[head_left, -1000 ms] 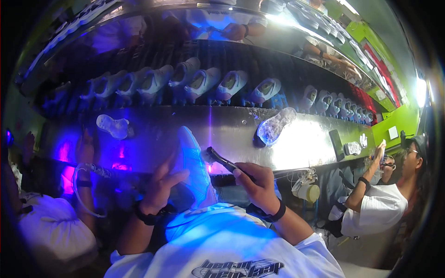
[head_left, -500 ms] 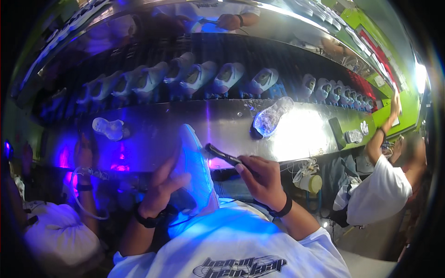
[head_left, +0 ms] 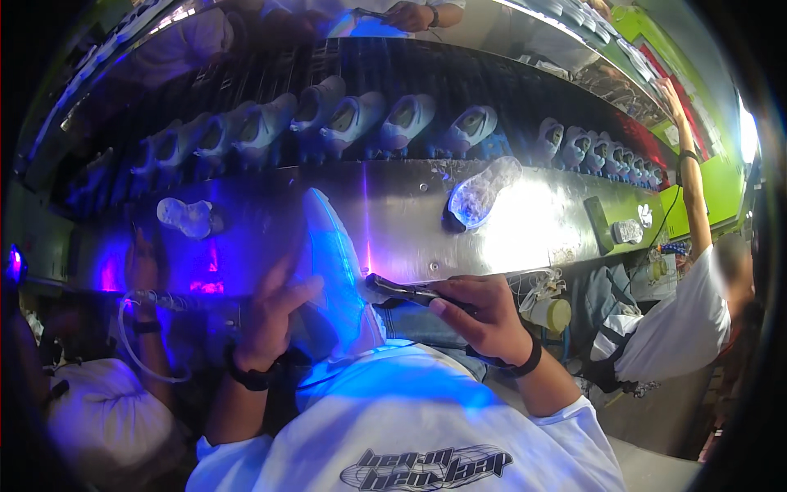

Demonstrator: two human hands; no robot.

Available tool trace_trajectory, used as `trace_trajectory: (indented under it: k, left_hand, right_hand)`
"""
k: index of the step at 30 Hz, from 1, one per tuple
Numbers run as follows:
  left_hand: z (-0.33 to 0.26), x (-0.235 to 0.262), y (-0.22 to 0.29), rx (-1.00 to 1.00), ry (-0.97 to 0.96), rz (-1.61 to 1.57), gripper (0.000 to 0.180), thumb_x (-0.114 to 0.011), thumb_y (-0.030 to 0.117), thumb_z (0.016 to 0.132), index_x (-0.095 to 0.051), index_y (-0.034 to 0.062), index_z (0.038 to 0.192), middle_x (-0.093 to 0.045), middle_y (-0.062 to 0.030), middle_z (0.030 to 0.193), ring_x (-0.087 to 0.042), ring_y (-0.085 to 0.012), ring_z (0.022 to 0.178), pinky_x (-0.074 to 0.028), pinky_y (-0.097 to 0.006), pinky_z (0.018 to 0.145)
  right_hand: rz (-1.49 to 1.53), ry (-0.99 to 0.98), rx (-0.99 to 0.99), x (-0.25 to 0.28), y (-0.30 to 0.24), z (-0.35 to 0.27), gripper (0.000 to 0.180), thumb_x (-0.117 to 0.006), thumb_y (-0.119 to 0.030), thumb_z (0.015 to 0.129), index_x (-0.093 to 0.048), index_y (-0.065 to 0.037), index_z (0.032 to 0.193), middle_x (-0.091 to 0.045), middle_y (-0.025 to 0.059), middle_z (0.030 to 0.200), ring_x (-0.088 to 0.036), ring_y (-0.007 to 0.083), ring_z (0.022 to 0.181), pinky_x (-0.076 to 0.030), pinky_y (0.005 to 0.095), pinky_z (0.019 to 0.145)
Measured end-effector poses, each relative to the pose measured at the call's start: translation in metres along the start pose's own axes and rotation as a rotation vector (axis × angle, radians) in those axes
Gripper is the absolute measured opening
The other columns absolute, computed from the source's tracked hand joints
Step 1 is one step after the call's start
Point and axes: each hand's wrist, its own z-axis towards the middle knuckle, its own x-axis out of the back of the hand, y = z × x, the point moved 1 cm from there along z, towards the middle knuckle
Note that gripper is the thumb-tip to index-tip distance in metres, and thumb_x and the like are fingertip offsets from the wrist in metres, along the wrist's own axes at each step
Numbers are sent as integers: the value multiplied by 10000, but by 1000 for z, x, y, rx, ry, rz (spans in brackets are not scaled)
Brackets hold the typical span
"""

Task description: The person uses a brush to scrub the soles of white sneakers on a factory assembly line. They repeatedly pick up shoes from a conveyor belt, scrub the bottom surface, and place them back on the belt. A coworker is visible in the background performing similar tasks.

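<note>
The left hand (head_left: 275, 316) is wrapped around a white shoe (head_left: 332, 271), holding it upright against the person's chest under blue light. The right hand (head_left: 484, 316) is closed on a dark tool (head_left: 402, 289) whose tip touches the shoe's side. Behind stands a metal panel (head_left: 410, 213) with shoes on a rack (head_left: 393, 115).

White sneaker (head_left: 332, 279) glowing blue under violet light, upright with toe pointing up, sole side facing right, gripped at its left side, small dark slim tool (head_left: 406, 289) lying level, tip touching sneaker's sole edge
</note>
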Motion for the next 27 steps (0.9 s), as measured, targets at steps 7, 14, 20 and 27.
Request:
trace_trajectory:
  k: [7,14,20,27]
  left_hand:
    - [9,-3,6,92,31,-97,725,-644,164,963,-371,35,1623,-608,22,1088,-562,-80,941,-475,-258,841]
    - [9,6,0,-177,51,399,508,-627,112,969,-561,52,1470,-642,-25,1090,-609,-119,1007,-481,-311,895]
    - [11,0,-4,-190,130,429,349,-669,161,996,-627,78,1333,-688,-85,1193,-682,-216,1082,-537,-355,937]
    - [21,-17,-14,310,17,-549,488,-592,415,1061,-587,43,1377,-732,-130,1111,-737,-252,918,-604,-303,679]
  right_hand:
    - [38,-45,5,15,3,-5,240,-742,-128,931,-753,71,1066,-693,178,764,-652,243,637,-474,351,599]
    - [-94,15,2,27,-15,-5,195,-757,-87,893,-760,45,1036,-663,165,726,-628,287,561,-460,362,533]
    - [-290,86,188,40,-23,9,175,-771,-66,857,-753,21,1008,-665,135,718,-630,256,540,-467,360,501]
    - [-393,117,326,57,-25,28,190,-780,-73,833,-751,17,998,-686,132,734,-685,269,593,-530,361,529]
